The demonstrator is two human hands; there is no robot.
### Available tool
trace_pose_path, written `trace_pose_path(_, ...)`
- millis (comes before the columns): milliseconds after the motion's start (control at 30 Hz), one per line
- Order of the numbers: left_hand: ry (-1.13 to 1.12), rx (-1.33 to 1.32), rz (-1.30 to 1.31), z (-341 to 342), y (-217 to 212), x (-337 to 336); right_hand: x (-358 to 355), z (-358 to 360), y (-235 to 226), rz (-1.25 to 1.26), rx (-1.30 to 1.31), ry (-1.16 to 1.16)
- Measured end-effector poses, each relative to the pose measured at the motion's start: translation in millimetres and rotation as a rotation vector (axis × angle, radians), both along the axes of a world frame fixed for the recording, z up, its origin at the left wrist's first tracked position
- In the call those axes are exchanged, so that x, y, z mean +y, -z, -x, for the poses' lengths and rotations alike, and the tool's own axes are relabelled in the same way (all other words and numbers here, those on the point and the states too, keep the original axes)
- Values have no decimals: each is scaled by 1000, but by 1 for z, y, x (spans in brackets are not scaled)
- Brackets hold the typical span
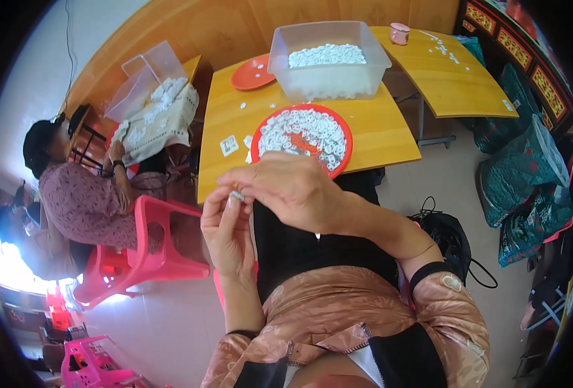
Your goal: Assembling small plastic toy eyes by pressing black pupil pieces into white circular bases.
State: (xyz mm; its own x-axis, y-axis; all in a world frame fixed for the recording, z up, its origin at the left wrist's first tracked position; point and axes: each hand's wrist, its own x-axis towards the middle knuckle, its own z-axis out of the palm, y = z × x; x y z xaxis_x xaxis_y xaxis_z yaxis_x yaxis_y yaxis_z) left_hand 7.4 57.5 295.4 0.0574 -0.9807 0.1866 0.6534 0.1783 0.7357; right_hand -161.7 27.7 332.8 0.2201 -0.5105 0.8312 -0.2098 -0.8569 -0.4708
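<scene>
My left hand (227, 229) is raised in front of me. Its thumb and fingers pinch a small pale piece (236, 195). My right hand (296, 187) comes across from the right, its fingers bent together at that same piece. What the right fingers hold is hidden by the back of the hand. A small white tip (318, 236) shows below the right wrist, too little to name. Just beyond the hands, a red round tray (346, 139) carries many small white ring-shaped pieces (302, 123), with its red bottom showing in the middle.
Behind the tray stands a clear plastic bin (328, 81) of white pieces on the wooden table (390, 139). A red plate (244, 76) lies beside it. A second table (467, 84) holds a pink cup (399, 33). At left, a person (86, 200) sits on a pink chair (147, 258).
</scene>
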Motion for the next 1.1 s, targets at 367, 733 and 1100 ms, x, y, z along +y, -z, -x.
trace_pose_path(367, -79, -96, -42, -5, 20, -12, -18, -5, 27, -38, -44, -4)
trace_pose_path(733, -178, -225, -25, -2, 20, -9, -15, -5, 33, -72, 44, 20)
trace_pose_path(1100, -292, -382, 26, 0, 25, -11, -19, -7, 41, -83, -16, -28)
